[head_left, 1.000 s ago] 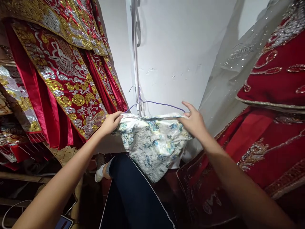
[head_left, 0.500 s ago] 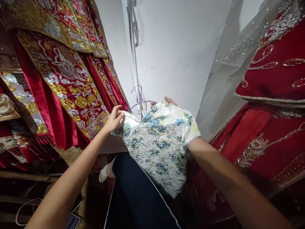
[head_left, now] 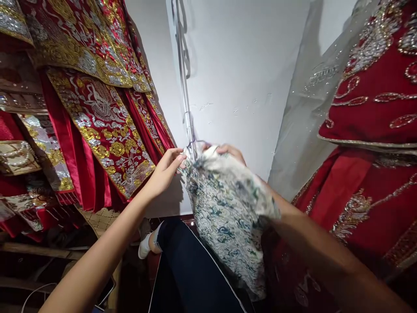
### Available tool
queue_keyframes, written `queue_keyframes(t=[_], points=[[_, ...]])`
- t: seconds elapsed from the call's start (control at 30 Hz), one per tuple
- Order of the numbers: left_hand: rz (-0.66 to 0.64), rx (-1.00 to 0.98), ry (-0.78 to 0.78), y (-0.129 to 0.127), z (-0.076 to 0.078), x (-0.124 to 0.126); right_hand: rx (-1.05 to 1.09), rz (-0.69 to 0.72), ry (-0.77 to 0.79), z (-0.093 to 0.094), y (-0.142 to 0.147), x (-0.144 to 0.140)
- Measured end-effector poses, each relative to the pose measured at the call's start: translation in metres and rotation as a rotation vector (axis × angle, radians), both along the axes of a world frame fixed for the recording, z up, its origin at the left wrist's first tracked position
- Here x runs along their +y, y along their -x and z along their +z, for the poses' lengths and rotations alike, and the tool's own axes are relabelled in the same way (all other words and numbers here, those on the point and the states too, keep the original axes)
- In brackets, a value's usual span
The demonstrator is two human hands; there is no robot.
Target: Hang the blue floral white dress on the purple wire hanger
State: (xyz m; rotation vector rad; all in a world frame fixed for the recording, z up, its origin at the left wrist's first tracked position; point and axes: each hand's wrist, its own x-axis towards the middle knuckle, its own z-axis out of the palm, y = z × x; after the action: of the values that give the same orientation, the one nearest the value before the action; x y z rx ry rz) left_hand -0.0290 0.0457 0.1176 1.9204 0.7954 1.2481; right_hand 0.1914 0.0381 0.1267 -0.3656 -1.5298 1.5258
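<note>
A white short-sleeved top (head_left: 224,217) with a blue and green floral pattern hangs in front of me, its right side blurred by motion. My left hand (head_left: 168,168) pinches the garment's left shoulder between thumb and fingers. On the opposite shoulder, my right hand (head_left: 232,152) is closed over the cloth near the collar, its lower fingers hidden. Between the hands, part of a thin purple hanger (head_left: 199,141) shows at the neckline, against a slim metal pole (head_left: 184,87).
Red gowns with gold and silver embroidery (head_left: 114,130) hang on the left. A beaded red dress (head_left: 368,108) and sheer sparkling fabric (head_left: 302,95) stand close on the right. Behind the pole is a white wall (head_left: 241,65). Wooden slats (head_left: 42,251) lie low at left.
My hands have come closer together, the left moving right, and the top's shoulders have bunched inward. The top hangs slightly lower, and less of the purple hanger shows.
</note>
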Motion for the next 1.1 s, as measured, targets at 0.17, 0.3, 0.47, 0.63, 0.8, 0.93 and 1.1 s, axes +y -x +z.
queue_keyframes(t=[0.17,0.3,0.47,0.63,0.8,0.93,1.1], points=[[-0.012,0.069,0.055,0.007,0.001,-0.020,-0.645,-0.194,-0.546,-0.026,0.028,-0.058],[-0.047,0.283,-0.040,0.023,0.000,-0.036,-0.744,-0.344,-0.857,-0.038,0.018,-0.053],[-0.157,0.271,0.111,0.032,-0.015,-0.062,-0.707,-0.499,-0.799,-0.083,-0.007,0.010],[-0.216,-0.011,0.210,0.043,0.000,-0.066,-0.774,-0.402,-0.864,-0.122,-0.010,0.044],[-0.092,-0.221,0.247,0.058,0.026,-0.056,-0.463,-0.551,-0.703,-0.120,-0.001,0.050],[-0.159,-0.147,0.337,0.052,0.025,-0.060,-0.436,-0.470,-0.603,-0.115,0.015,0.056],[-0.495,0.134,0.338,0.051,0.022,-0.083,-0.501,-0.310,-0.681,-0.115,0.042,0.053]])
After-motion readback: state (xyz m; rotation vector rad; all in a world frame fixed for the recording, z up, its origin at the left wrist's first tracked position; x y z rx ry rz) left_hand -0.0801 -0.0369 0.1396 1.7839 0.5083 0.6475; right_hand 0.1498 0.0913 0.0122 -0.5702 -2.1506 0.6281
